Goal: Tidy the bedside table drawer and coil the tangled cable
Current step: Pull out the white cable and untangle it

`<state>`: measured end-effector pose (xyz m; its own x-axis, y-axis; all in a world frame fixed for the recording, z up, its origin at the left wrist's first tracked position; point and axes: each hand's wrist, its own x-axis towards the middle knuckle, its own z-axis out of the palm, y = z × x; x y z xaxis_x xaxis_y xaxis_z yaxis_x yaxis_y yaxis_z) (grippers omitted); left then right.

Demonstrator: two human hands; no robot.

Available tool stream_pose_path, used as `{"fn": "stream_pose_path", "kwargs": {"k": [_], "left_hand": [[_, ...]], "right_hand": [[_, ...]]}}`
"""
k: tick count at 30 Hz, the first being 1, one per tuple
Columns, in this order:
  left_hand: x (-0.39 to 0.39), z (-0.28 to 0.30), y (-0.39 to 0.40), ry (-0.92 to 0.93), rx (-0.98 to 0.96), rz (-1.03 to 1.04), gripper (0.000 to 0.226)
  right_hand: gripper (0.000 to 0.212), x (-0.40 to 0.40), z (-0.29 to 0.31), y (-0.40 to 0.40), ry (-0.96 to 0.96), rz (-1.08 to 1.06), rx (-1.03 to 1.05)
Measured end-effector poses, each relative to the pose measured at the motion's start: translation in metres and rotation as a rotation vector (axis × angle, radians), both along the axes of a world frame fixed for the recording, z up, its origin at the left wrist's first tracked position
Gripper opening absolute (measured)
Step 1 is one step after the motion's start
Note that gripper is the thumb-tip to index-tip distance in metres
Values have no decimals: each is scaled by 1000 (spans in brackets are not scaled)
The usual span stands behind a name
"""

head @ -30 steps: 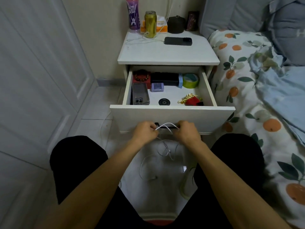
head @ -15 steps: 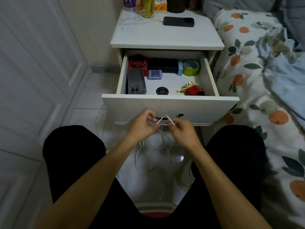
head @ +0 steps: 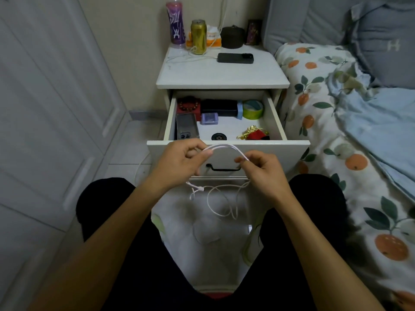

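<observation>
A thin white cable [head: 224, 147] arches between my two hands in front of the open drawer [head: 289, 151] of the white bedside table [head: 224, 77]. My left hand [head: 179, 162] pinches one side of the arch and my right hand [head: 262, 169] pinches the other. The rest of the cable hangs below them in loose tangled loops [head: 222, 198] over the floor. Inside the drawer lie a clear phone case [head: 186, 129], a red box with a bead bracelet [head: 189, 106], a black box [head: 219, 107], a green tape roll [head: 253, 109], a small purple box [head: 209, 118], a black disc [head: 218, 137] and a red-and-gold pouch [head: 254, 134].
On the table top stand a purple bottle [head: 175, 23], a gold can [head: 198, 36], a dark round pot [head: 232, 37] and a black phone [head: 235, 58] with another white cable [head: 188, 56]. A bed with an orange-print cover [head: 336, 176] is at the right, white cupboard doors [head: 56, 108] at the left.
My hands have risen and moved apart, stretching the cable arch wider in front of the drawer's upper edge. The hanging loops came up with them.
</observation>
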<state>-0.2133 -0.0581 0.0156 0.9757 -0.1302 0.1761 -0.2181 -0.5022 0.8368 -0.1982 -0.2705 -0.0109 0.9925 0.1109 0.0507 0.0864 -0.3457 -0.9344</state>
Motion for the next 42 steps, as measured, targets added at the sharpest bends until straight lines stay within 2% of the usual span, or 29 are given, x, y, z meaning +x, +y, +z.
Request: {"fn": "stream_pose_path", "kwargs": {"k": [9,12,16,19,21,23,25,26,28,30,32,34,35,36,37,39,40,42], "left_hand": [[-23,-29,29,110,-125,252,13],[-28,-31,32,141,-151,253,17],[-30,-38,39,71,-138,299,17],[-25,-54,54,39,40,388,18],[-24,-63,56,100,245,293,15],[-27,-65,41,165,258,126,9],[-27,-63,22,174,165,2,11],[-26,-62,15,149,153,-56,7],[-27,-63,9,52,207,-123,16],[-22,-70,20,0,290,-57,18],[-13,-77,42,36,512,114,19],[-6,-83,65,264,804,232,17],[-4,-84,70,354,880,193,16],[-3,-82,68,391,858,104,18],[-3,-81,60,363,751,-14,25],[-10,-73,35,256,442,-174,27],[-12,-69,25,204,350,-183,28],[-6,-69,21,91,378,-101,33]], "right_hand": [[8,-7,-2,9,36,74,-58],[13,-6,-3,9,80,128,-100],[27,-6,-6,6,136,242,-219],[29,-7,-15,0,128,333,-306],[29,-6,-21,2,72,358,-343],[29,-6,-21,10,28,386,-326],[30,-6,-20,22,-1,432,-317],[30,-5,-20,27,-10,451,-319],[29,-5,-19,30,-13,472,-325],[28,-1,-21,26,16,463,-329],[27,4,-24,15,51,442,-343],[28,7,-26,7,61,420,-352],[28,8,-26,7,56,411,-347],[29,8,-24,10,46,411,-338],[29,7,-22,15,34,421,-326],[27,6,-16,28,7,453,-306],[26,5,-13,33,-6,469,-296],[24,6,-7,36,-6,468,-280]]}}
